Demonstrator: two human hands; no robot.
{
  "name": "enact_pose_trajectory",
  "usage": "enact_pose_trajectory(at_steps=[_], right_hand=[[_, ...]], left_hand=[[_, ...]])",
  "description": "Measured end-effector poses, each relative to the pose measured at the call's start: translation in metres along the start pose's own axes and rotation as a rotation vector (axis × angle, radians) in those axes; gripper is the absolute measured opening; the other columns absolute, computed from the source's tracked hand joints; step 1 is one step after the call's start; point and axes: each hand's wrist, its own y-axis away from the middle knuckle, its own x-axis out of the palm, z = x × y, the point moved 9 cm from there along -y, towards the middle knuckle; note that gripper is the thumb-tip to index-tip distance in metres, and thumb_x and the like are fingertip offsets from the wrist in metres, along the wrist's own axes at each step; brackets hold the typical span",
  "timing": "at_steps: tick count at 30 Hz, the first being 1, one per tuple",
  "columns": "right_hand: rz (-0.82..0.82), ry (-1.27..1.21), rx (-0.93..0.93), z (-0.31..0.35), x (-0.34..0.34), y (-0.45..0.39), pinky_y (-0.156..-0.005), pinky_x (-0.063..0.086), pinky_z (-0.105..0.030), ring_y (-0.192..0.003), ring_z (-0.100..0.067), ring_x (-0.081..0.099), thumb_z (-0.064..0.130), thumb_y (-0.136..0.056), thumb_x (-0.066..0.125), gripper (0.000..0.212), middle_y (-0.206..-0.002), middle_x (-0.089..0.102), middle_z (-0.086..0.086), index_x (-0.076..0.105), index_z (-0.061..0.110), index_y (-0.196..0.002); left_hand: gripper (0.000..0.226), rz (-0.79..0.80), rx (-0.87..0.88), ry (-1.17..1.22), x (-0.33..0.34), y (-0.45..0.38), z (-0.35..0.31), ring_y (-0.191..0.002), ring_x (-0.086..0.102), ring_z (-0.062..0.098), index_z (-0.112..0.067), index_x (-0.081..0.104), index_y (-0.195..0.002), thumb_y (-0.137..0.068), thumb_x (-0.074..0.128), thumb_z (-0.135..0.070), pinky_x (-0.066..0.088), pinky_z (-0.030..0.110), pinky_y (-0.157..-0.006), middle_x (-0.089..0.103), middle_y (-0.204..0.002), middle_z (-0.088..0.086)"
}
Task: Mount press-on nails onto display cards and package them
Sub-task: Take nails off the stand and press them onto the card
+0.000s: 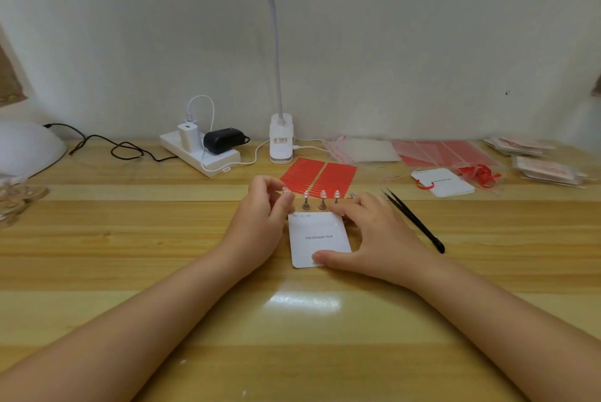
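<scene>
Head view: white display card (pixel 317 232) printed "Handmade Nail", rounded corners.

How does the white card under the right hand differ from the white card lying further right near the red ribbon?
The card under the right hand lies at the table's centre, pressed by the right hand; the other card lies free, untouched, further back. The near card stands lengthwise toward the person; the far card lies turned at an angle. The far card has a red ribbon loop at its edge; the near card shows none. Both are white with rounded corners and small printed text.
</scene>
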Motion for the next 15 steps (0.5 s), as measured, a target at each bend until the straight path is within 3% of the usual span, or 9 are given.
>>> enact_pose_trajectory(at_steps=[4, 9, 12, 15], right_hand=[[-0.099, -0.074, 0.014, 0.001, -0.009, 0.002, -0.087, 0.034, -0.023, -0.106, -0.006, 0.039, 0.073, -0.057, 0.068, 0.084, -0.113, 0.043, 0.015, 0.043, 0.031, -0.125], [-0.159, -0.218, 0.025, 0.006, -0.016, 0.008, -0.071, 0.042, -0.021, -0.088, -0.008, 0.052, 0.053, -0.062, 0.081, 0.075, -0.1, 0.046, 0.017, 0.035, 0.032, -0.117], [-0.207, -0.273, 0.051, 0.005, -0.018, 0.009, -0.076, 0.047, -0.026, -0.094, -0.011, 0.055, 0.04, -0.065, 0.085, 0.077, -0.105, 0.051, 0.012, 0.035, 0.029, -0.123], [-0.192, -0.498, 0.169, -0.001, -0.011, 0.008, -0.089, 0.05, -0.028, -0.103, -0.011, 0.06, 0.024, -0.063, 0.088, 0.097, -0.115, 0.061, 0.007, 0.027, 0.025, -0.139]], left_hand=[[0.019, -0.028, 0.097, 0.131, -0.003, 0.004, -0.015, -0.083, 0.06, -0.002, -0.036, 0.041, -0.095, -0.097, 0.049, -0.019, 0.05, 0.015, -0.068, 0.059, -0.096, -0.003], [0.021, -0.06, 0.124, 0.275, -0.007, 0.006, -0.024, -0.068, 0.063, 0.006, -0.03, 0.046, -0.097, -0.093, 0.057, -0.012, 0.053, 0.018, -0.062, 0.059, -0.096, 0.002], [0.02, -0.065, 0.121, 0.343, -0.009, 0.006, -0.025, -0.067, 0.067, 0.011, -0.025, 0.05, -0.099, -0.091, 0.058, -0.008, 0.056, 0.023, -0.062, 0.063, -0.097, 0.009], [0.02, -0.054, 0.127, 0.344, -0.008, 0.007, -0.025, -0.071, 0.068, 0.015, -0.024, 0.051, -0.098, -0.091, 0.058, -0.007, 0.058, 0.029, -0.065, 0.064, -0.098, 0.012]])
